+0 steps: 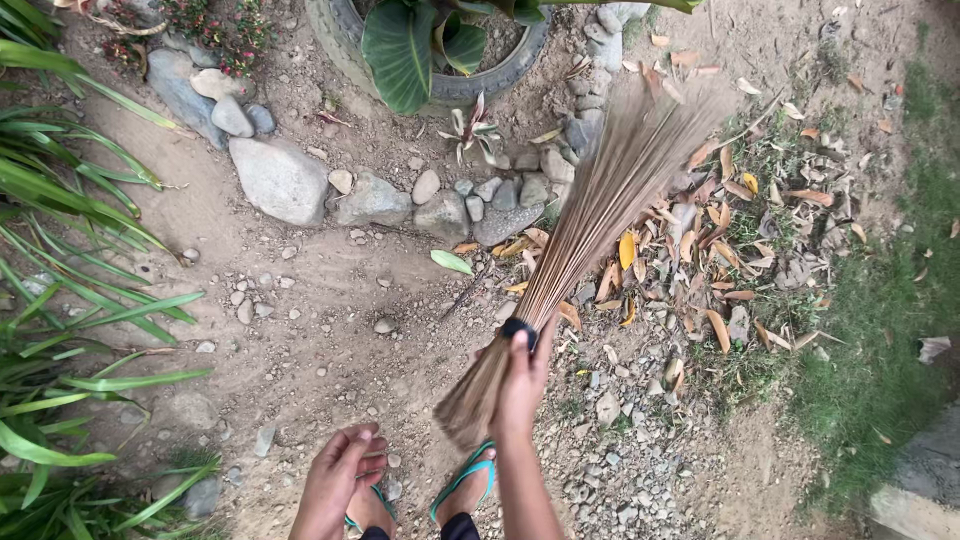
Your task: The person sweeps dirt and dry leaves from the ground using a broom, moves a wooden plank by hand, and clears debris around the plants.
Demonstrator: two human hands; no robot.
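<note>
- The right hand (pixel 522 385) is wrapped tight around the bundled neck of a stick broom (pixel 590 225), fingers closed just below a black binding band (pixel 519 329).
- The broom slants up and to the right from that grip; its thin brown bristles fan out and blur at the tips over a heap of dry leaves (pixel 735 235).
- The broom's short butt end (pixel 462 405) juts down and to the left beneath the fist, above the feet.
- The left hand (pixel 338 480) hangs free low in view, holding nothing, fingers loosely curled and slightly parted.
- 2 feet in teal flip-flops (pixel 466 480) stand on bare dirt (pixel 330 370) strewn with small stones and gravel.
- The dry leaves, yellow, orange and brown, lie to the right of the broom, at the edge of a patch of grass (pixel 880 330).
- A row of grey rocks (pixel 380 195) runs across the ground above the hands, with 1 large pale rock at its left end.
- Behind the rocks sits an old tyre planter (pixel 480 80) with broad green leaves.
- Long green blades of a plant (pixel 70 330) fill the left edge.
</note>
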